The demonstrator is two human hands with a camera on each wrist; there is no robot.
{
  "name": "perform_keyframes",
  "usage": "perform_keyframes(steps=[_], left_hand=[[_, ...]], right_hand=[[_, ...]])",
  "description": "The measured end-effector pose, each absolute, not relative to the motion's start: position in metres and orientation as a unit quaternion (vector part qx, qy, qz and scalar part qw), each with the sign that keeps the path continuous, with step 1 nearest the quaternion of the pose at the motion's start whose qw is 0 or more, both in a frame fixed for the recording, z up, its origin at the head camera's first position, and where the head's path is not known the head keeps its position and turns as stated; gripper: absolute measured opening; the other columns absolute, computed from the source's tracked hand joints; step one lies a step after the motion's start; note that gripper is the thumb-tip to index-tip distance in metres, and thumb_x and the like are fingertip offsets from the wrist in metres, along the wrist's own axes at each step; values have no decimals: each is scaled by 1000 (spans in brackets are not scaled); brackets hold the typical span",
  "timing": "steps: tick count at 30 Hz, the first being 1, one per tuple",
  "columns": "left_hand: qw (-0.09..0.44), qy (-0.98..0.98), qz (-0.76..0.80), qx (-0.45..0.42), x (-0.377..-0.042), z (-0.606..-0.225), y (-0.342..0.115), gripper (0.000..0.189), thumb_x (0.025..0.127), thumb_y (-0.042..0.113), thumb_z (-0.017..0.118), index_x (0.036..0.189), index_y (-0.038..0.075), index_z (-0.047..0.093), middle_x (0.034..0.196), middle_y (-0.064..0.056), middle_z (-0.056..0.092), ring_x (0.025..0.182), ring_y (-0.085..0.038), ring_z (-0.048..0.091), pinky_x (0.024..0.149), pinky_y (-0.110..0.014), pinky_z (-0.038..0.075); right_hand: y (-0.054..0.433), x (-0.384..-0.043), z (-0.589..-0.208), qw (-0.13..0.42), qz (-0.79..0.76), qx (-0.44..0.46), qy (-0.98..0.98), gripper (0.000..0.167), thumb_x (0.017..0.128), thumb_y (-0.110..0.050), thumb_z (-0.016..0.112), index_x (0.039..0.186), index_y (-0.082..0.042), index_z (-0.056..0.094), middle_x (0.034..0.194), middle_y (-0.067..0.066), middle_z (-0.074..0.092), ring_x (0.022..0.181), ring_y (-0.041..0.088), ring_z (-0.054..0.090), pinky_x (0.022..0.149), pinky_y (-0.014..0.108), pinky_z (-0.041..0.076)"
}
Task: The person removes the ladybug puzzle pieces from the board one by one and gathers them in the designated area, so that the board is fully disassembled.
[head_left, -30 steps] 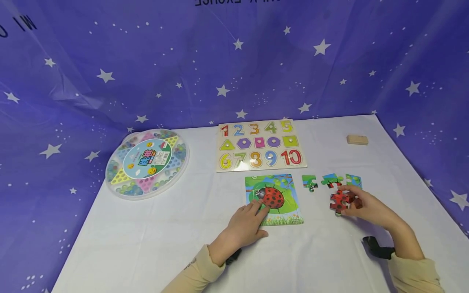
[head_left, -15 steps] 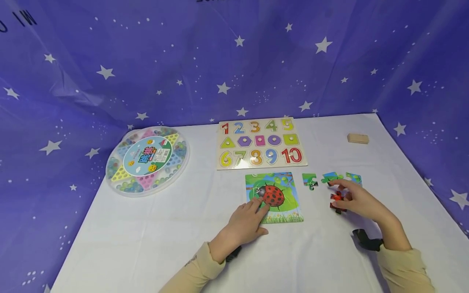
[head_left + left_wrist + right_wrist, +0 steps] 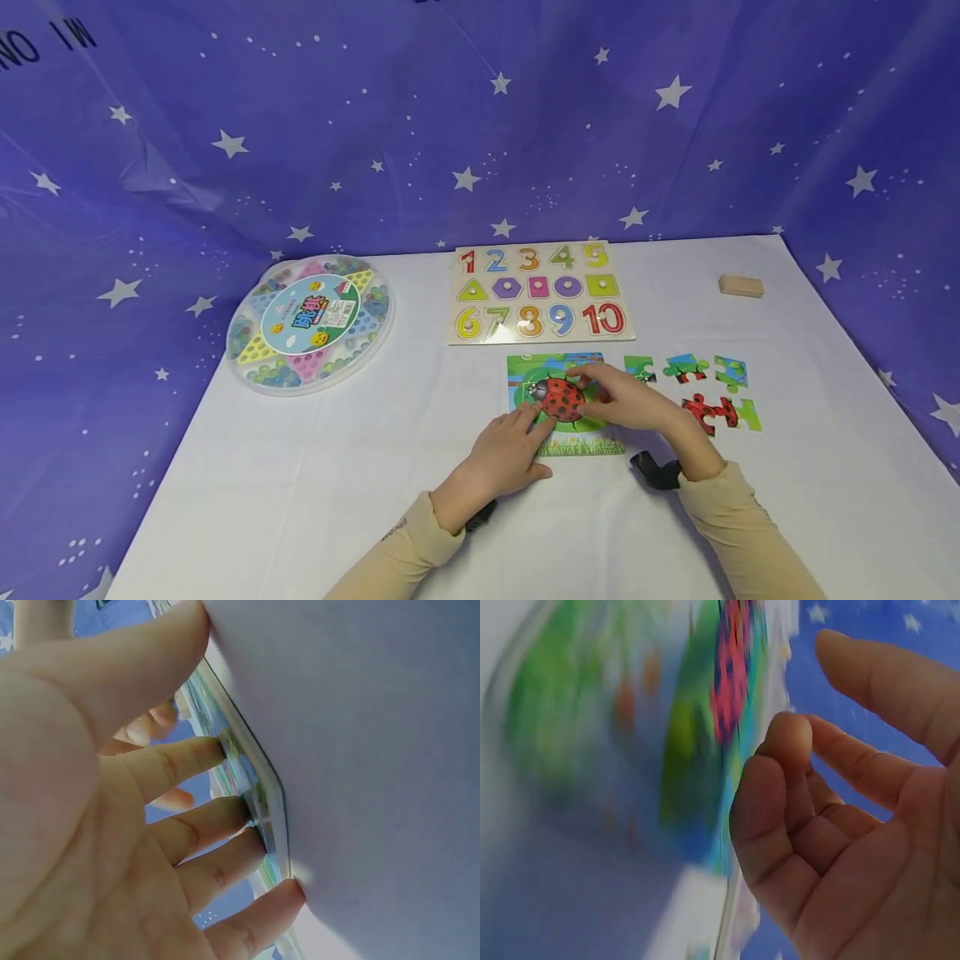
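Note:
A square ladybug jigsaw puzzle (image 3: 581, 447) lies flat on the white tabletop. My left hand (image 3: 504, 452) rests its extended fingertips along the lower left part of it; the left wrist view shows the fingers against the puzzle's edge (image 3: 262, 784). Over the right side of the picture hovers my right hand (image 3: 632, 402), its thumb apart from the bent fingers. In the right wrist view nothing is visible between that hand's fingers (image 3: 761, 802). To its right are several loose jigsaw pieces, among them a red spotted piece (image 3: 699, 408) and a green-blue piece (image 3: 731, 372).
Behind the puzzle lies a wooden number-and-shape board (image 3: 542, 293). A round Chinese checkers box (image 3: 311, 325) with marbles stands at the left. One small wooden block (image 3: 741, 286) is at the back right. A purple starry cloth (image 3: 420, 150) rises behind the table.
My right hand has moved left from the red loose pieces to above the ladybug puzzle, leaving those pieces on the table. The left hand has stayed in place.

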State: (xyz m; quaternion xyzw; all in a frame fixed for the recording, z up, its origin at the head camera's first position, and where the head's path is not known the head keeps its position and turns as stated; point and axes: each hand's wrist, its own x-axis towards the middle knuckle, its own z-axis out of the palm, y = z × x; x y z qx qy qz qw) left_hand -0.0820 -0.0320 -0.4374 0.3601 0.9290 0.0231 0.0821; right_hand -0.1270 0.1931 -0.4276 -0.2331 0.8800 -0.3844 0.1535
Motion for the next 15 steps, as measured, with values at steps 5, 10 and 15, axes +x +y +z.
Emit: perform_keyframes(steps=[5,10,15], left_hand=[[78,929,17,362,-83,-438,-33,67,82,52,57,137,17,41,139,-9,37,125,-23,36,93,-37,38],[65,927,5,368,-82,-438,-33,67,82,52,56,137,17,41,138,-9,37,125,-22,37,92,-36,39],[56,928,-7,369,-80,-436,-33,66,83,52,55,137,16,42,137,-9,38,124,-21,37,92,-34,39]], right_hand=[[167,-129,-433,156,-357,-272,880,61,78,-11,69,132,-1,42,107,13,48,85,20,45,69,32,40],[154,-128,-436,194,-339,-268,881,67,74,-9,69,134,-4,41,112,14,43,89,21,44,72,35,41],[152,-127,-438,188,-340,-261,884,64,73,-9,70,132,-6,45,107,11,45,86,19,44,70,33,41]])
